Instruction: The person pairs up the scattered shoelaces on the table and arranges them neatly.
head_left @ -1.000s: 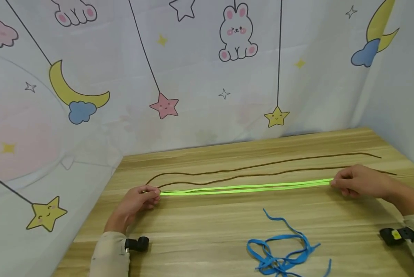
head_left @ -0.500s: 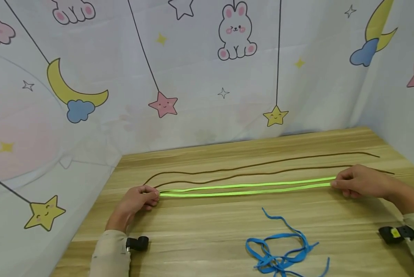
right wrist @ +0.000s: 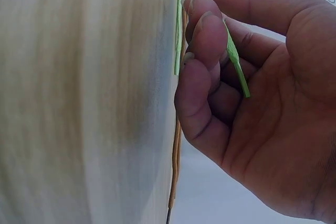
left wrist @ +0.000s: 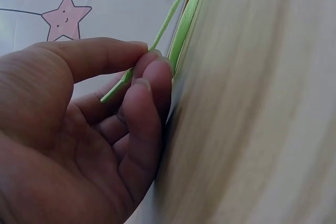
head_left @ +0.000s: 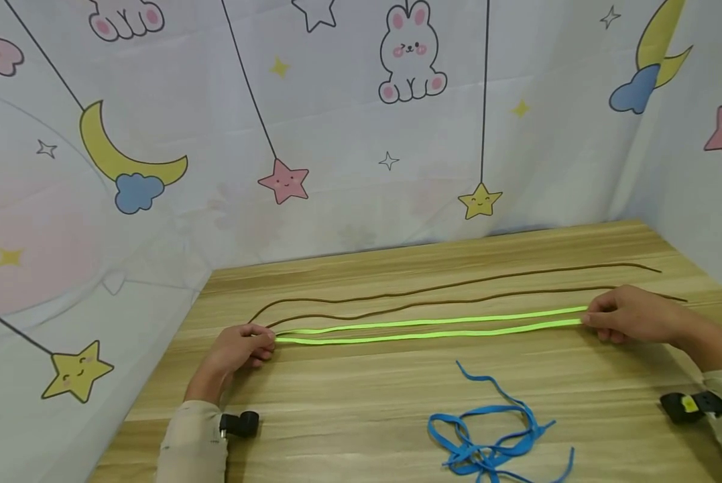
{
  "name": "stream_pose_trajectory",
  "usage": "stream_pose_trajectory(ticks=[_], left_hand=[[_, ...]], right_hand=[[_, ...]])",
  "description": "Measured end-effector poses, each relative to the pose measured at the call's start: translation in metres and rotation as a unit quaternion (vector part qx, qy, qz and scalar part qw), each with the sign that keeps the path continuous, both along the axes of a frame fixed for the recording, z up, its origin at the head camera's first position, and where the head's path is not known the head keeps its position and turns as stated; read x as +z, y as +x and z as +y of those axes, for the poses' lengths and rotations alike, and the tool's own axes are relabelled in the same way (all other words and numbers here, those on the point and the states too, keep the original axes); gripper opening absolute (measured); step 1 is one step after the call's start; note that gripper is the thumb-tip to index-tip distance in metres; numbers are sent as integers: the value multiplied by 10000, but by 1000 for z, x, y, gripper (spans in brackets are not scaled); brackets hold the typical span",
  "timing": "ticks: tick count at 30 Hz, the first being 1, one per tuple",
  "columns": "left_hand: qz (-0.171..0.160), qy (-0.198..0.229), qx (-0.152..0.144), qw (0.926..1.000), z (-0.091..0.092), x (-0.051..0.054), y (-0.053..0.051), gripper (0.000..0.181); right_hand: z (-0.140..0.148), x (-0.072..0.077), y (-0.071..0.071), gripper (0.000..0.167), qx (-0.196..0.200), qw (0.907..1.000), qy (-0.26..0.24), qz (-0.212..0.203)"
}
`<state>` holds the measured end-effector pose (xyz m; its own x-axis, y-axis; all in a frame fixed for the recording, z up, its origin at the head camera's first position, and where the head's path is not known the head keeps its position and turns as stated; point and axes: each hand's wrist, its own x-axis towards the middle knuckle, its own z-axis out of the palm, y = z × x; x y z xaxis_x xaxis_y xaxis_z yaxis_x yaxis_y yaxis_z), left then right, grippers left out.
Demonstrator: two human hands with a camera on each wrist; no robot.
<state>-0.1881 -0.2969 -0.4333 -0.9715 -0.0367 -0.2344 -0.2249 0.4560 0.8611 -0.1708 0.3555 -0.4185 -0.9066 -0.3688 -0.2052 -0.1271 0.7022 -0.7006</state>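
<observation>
wooden table [head_left: 348,389], cartoon backdrop [head_left: 336,121], green laces [head_left: 427,335]

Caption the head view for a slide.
Left hand and right hand pinch green lace, brown cords lying beyond, blue lace tangled nearer.

The table [head_left: 336,402] is being viewed from the head, forward and down. The left hand [left wrist: 86,129] and right hand [right wrist: 265,111] are being filmed close up from the wrists, green laces [head_left: 427,335] being shared throughout.
</observation>
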Motion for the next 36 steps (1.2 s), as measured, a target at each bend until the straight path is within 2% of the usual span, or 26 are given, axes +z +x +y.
stream_pose_trajectory(ticks=[11, 19, 27, 36], left_hand=[[-46, -48, 147, 9999, 1, 1, -4, 23], [-43, -65, 157, 9998, 1, 1, -3, 26], [-114, 28, 305, 9995, -1, -2, -3, 23], [-75, 140, 423, 9990, 0, -2, -4, 25]], right_hand=[[0, 1, 0, 21, -212, 9994, 279, 32], [3, 1, -1, 17, -263, 9991, 333, 87], [2, -1, 0, 16, -293, 9988, 374, 129], [3, -1, 0, 17, -287, 9973, 558, 372]])
